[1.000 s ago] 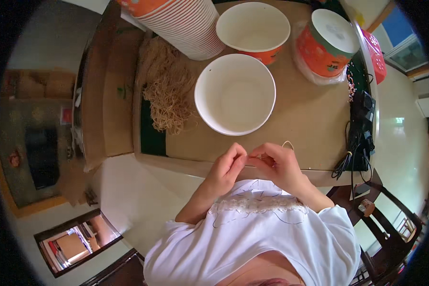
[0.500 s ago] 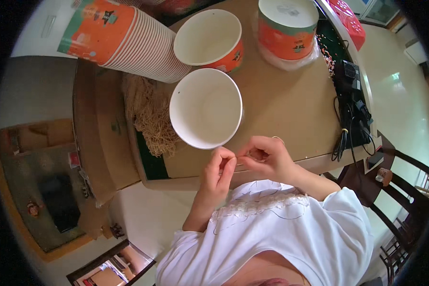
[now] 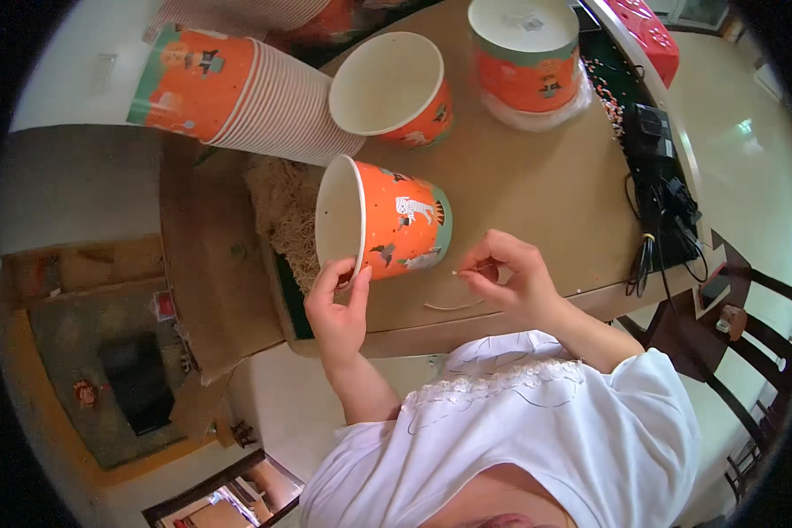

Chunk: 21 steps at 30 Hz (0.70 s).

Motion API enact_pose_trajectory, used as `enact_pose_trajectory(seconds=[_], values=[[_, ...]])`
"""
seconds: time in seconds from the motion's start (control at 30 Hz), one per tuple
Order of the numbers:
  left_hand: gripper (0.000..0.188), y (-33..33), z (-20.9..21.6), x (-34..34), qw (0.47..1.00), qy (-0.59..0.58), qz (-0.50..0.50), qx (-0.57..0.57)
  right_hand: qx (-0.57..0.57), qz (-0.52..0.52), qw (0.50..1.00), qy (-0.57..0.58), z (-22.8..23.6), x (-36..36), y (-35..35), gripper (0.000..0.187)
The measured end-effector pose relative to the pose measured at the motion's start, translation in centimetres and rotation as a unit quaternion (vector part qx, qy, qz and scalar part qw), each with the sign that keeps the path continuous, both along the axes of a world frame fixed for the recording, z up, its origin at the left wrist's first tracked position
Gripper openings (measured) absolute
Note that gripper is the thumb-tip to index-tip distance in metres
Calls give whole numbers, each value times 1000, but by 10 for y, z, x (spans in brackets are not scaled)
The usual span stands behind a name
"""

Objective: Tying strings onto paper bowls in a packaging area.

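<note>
My left hand (image 3: 339,317) pinches the rim of an orange and green paper bucket (image 3: 405,220) between thumb and fingers. The bucket lies tilted on the table, its white mouth facing left and its printed side toward me. To the right of its base, my right hand (image 3: 515,273) is closed in a pinch on a thin pale string (image 3: 453,307). A short end sticks out at the fingertips, and a loop hangs below over the table. Behind the tilted bucket stands another paper bucket (image 3: 387,84), mouth up.
A long nested stack of paper buckets (image 3: 246,97) lies at the back left, above a heap of tan strings (image 3: 277,202). An upside-down bucket on plastic wrap (image 3: 528,62) stands at the back right. Black cables (image 3: 664,238) and an adapter lie along the table's (image 3: 546,194) right edge.
My left hand has left the pinch beside my right hand and taken the bucket's rim. The bucket has tipped from upright to mouth-left. My right hand has shifted slightly right with the string.
</note>
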<state>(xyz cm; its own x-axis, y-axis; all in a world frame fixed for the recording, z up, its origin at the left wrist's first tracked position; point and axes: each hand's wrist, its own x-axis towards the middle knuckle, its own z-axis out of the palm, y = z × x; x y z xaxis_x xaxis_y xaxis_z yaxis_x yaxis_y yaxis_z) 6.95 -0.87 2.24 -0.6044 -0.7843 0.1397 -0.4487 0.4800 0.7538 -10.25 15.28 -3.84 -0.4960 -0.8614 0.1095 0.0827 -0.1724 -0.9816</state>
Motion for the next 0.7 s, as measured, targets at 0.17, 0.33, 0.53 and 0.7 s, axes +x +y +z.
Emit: enact_pose_trajectory(seconds=[0.17, 0.33, 0.53, 0.7], values=[[24, 8, 3, -5, 986, 44, -39, 154, -38, -39, 989, 137, -5, -1, -20, 14], [35, 16, 1, -14, 963, 69, -108, 239, -49, -31, 984, 167, -7, 4, -30, 15], [45, 26, -11, -34, 920, 114, -115, 358, -41, -45, 982, 178, -9, -1, -25, 16], [46, 28, -16, -43, 928, 100, -124, 337, -71, -52, 985, 150, -8, -2, -19, 14]])
